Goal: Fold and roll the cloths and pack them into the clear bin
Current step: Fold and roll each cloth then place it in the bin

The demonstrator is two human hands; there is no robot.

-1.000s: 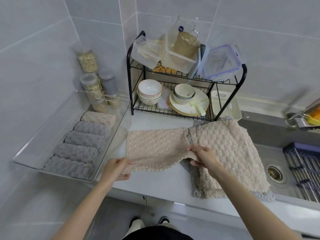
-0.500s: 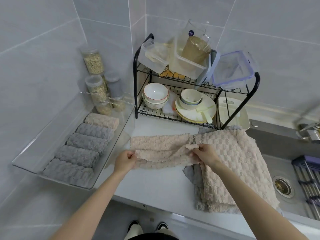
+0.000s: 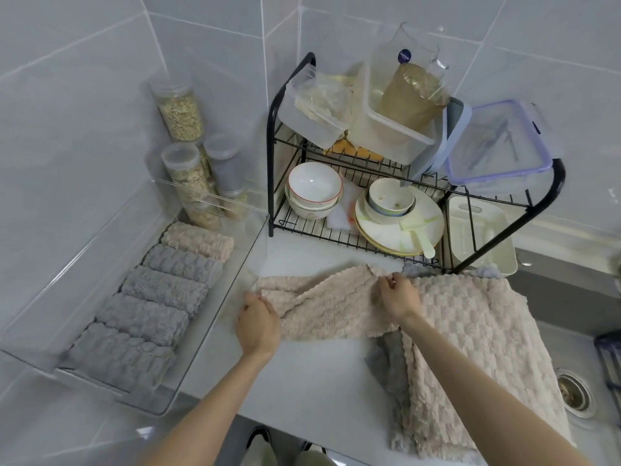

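Edges need matching as left hand (image 3: 258,326), nine o'clock, and right hand (image 3: 400,297), three o'clock, apparently pinch the beige cloth (image 3: 329,307).

A black dish rack (image 3: 269,169) holds bowls (image 3: 314,183), plates (image 3: 386,234) and plastic containers (image 3: 393,142); grain jars (image 3: 179,112) stand in the corner.

Home kitchen: white ceramic bowls (image 3: 314,183) in a black wire dish rack (image 3: 270,183) beside a grey metal sink (image 3: 571,297), clear grain jars (image 3: 181,112) against grey tiled walls (image 3: 84,112).
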